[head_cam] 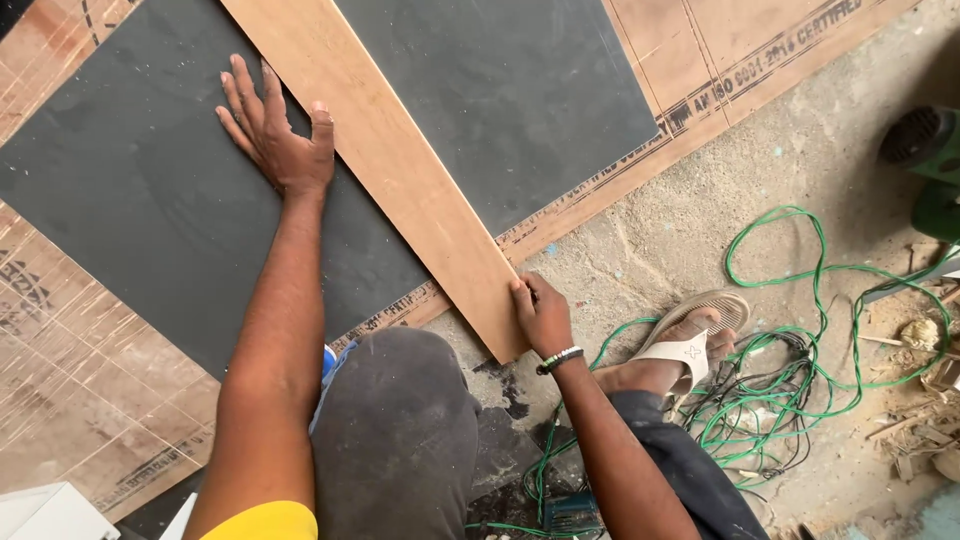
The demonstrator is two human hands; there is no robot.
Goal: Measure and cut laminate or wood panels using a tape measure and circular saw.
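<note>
A long light wooden strip lies diagonally across a dark grey sheet that rests on a brown plywood board. My left hand presses flat on the grey sheet with spread fingers, its thumb against the strip's left edge. My right hand grips the near end of the strip at its right edge, fingers curled on the wood; a beaded band is on that wrist. My knee in dark trousers is bent between my arms.
A tangle of green cable lies on the concrete floor at right. My foot in a beige sandal is beside it. A green power tool stands at the right edge, with wood scraps below it.
</note>
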